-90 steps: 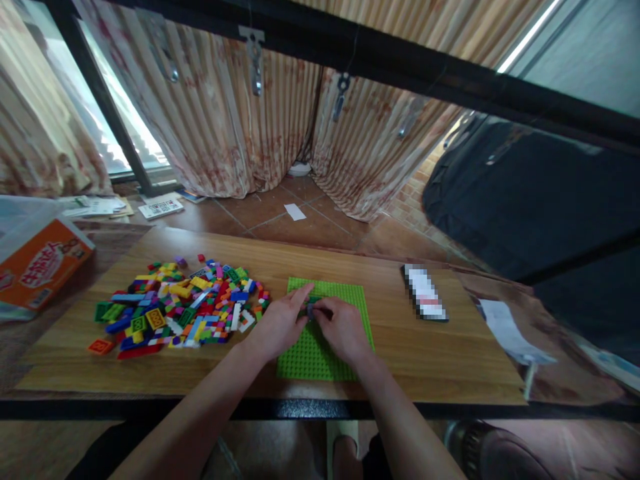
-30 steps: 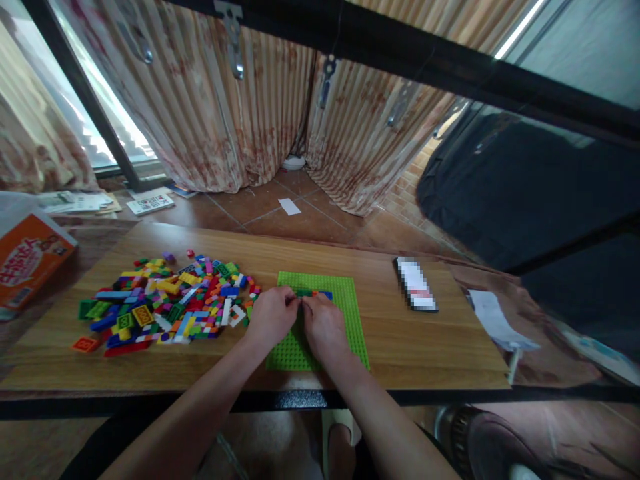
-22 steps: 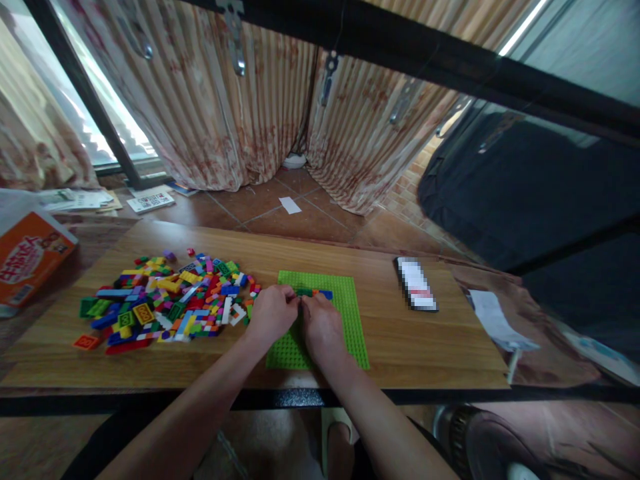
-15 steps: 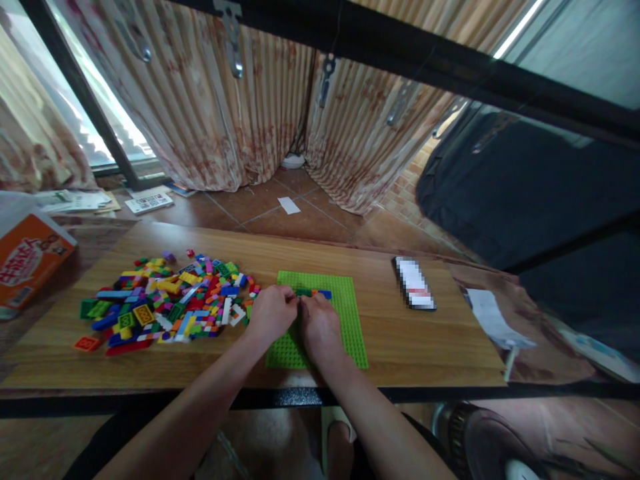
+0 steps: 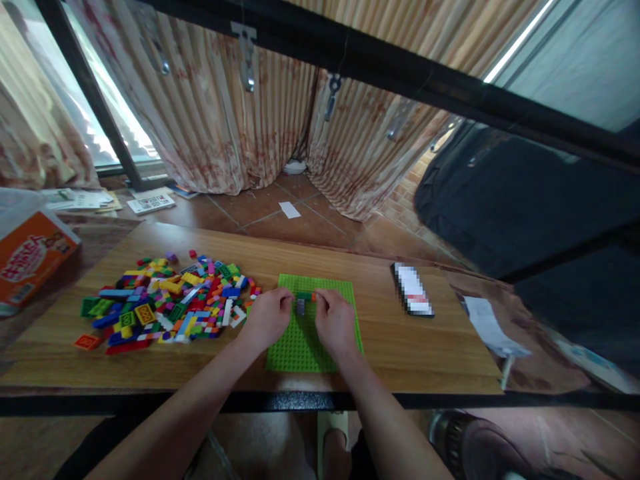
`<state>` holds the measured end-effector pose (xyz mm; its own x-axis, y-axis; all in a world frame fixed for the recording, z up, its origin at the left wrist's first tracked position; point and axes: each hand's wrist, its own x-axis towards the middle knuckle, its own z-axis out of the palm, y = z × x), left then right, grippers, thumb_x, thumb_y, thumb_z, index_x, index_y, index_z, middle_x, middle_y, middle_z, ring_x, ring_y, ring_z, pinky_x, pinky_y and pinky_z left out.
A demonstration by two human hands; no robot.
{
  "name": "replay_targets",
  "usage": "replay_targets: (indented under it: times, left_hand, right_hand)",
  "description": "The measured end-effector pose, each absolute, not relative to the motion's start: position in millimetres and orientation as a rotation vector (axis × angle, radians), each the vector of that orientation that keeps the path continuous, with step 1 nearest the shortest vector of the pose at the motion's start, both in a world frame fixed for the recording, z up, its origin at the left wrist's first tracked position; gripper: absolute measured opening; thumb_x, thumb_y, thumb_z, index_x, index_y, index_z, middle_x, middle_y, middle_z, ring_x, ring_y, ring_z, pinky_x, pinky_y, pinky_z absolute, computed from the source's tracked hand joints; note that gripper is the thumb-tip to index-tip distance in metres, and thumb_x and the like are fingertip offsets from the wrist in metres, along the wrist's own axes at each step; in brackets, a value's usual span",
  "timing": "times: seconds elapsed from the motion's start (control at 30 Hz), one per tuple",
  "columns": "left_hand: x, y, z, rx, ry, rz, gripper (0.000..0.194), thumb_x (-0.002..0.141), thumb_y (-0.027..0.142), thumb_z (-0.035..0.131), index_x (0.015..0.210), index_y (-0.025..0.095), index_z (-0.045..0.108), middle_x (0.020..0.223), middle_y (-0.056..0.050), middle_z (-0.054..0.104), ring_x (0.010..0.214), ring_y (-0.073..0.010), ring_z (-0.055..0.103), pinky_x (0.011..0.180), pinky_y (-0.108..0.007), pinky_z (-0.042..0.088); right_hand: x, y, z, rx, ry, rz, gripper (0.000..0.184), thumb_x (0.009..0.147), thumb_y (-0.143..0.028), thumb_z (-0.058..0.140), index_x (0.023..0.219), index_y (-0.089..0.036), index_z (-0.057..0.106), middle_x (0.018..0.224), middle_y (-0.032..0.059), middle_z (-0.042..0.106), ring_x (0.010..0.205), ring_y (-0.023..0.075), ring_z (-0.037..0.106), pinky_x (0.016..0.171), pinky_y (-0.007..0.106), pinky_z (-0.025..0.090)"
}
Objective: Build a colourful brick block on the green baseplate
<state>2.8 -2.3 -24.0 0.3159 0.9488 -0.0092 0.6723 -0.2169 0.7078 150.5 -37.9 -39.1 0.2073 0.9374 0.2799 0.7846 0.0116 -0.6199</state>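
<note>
A green studded baseplate (image 5: 313, 353) lies on the wooden table between my forearms. Near its far part are a dark green brick (image 5: 304, 295), an orange brick (image 5: 314, 297) and a small grey brick (image 5: 301, 307). My left hand (image 5: 269, 319) is closed over the plate's left side, thumb and fingertips together just left of these bricks. On their right, my right hand (image 5: 337, 323) is curled, its fingertips close by the orange brick. Whatever either hand may pinch is hidden by the fingers.
A large pile of mixed toy bricks (image 5: 175, 300) spreads over the left of the table (image 5: 400, 360). A phone (image 5: 413, 289) lies to the right. An orange-and-white box (image 5: 35, 257) stands at the far left. A black bar (image 5: 390, 57) crosses above.
My hands have moved apart from each other, and the grey brick between them has come into view. The right hand has shifted right and now covers the blue brick seen before.
</note>
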Motion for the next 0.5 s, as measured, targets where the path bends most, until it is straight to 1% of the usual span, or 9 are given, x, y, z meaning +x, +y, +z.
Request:
replay_targets:
  times: [0.13, 0.23, 0.37, 0.43, 0.5]
  left_hand:
    - [-0.2, -1.1, -23.3, 1.960, 1.373, 0.674, 0.026, 0.088, 0.013, 0.043, 0.082, 0.016, 0.068, 0.076, -0.004, 0.070, 0.070, -0.0159, 0.063, 0.067, -0.025, 0.045]
    - [-14.6, 7.6, -20.4, 1.991, 1.372, 0.758, 0.026, 0.087, 0.016, 0.043, 0.088, 0.016, 0.069, 0.080, -0.005, 0.071, 0.074, -0.0170, 0.065, 0.070, -0.027, 0.047]
    - [-55.8, 28.5, -12.0, 2.016, 1.470, 0.795, 0.026, 0.084, 0.020, 0.047, 0.097, 0.015, 0.069, 0.092, -0.007, 0.073, 0.082, -0.0190, 0.066, 0.077, -0.030, 0.050]
    - [-78.9, 36.7, -6.6, 2.047, 1.498, 0.735, 0.027, 0.081, 0.020, 0.049, 0.099, 0.014, 0.069, 0.097, -0.007, 0.073, 0.087, -0.0196, 0.066, 0.082, -0.031, 0.050]
    - [-97.4, 40.5, -1.7, 2.114, 1.531, 0.647, 0.028, 0.078, 0.020, 0.052, 0.099, 0.016, 0.070, 0.096, -0.006, 0.073, 0.086, -0.0196, 0.065, 0.082, -0.031, 0.050]
  right_hand:
    - [156.5, -33.0, -33.6, -1.740, -1.530, 0.296, 0.024, 0.091, -0.020, 0.047, 0.098, -0.018, 0.070, 0.096, 0.0079, 0.070, 0.088, 0.0178, 0.064, 0.082, 0.029, 0.048]
    - [154.6, -32.9, -33.1, -1.719, -1.601, 0.323, 0.023, 0.090, -0.019, 0.050, 0.101, -0.017, 0.070, 0.100, 0.0085, 0.068, 0.093, 0.0183, 0.062, 0.086, 0.030, 0.048]
    - [148.9, -36.3, -36.6, -1.749, -1.728, 0.286, 0.024, 0.087, -0.023, 0.058, 0.108, -0.018, 0.069, 0.113, 0.0105, 0.063, 0.107, 0.0227, 0.056, 0.096, 0.037, 0.044]
    - [147.0, -38.5, -39.2, -1.786, -1.795, 0.252, 0.028, 0.085, -0.026, 0.061, 0.112, -0.020, 0.068, 0.121, 0.0111, 0.060, 0.114, 0.0260, 0.052, 0.099, 0.042, 0.042]
    - [146.1, -40.2, -41.3, -1.843, -1.839, 0.224, 0.031, 0.084, -0.028, 0.062, 0.114, -0.021, 0.066, 0.128, 0.0121, 0.056, 0.120, 0.0291, 0.047, 0.099, 0.046, 0.040]
